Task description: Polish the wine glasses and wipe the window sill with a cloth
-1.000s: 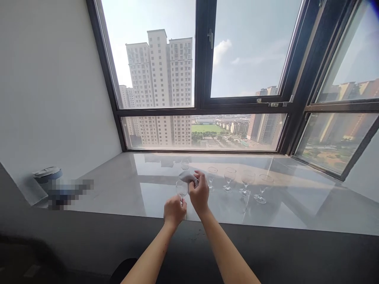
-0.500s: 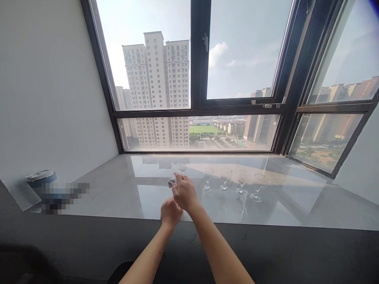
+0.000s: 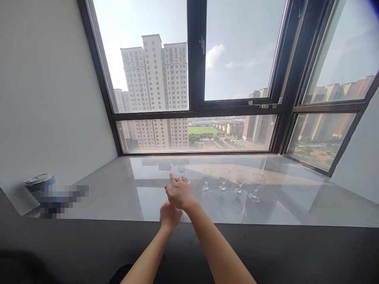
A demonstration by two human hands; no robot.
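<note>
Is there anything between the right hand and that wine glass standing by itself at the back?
Nothing visible. The right hand reaches toward the lone glass, its fingertips just below it. The four other glasses stand in a row off to the right, out of the way.

Clear, colourless wine glasses (image 3: 224, 179) stand on the glossy pale grey, faintly veined worktop (image 3: 118, 189) with its near black edge (image 3: 296, 248), under black window frames (image 3: 194, 79) and beside a white left wall (image 3: 44, 98).

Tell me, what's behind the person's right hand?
A wine glass stands just beyond the right hand, four more glasses to its right. The hand hides whatever it may hold.
</note>
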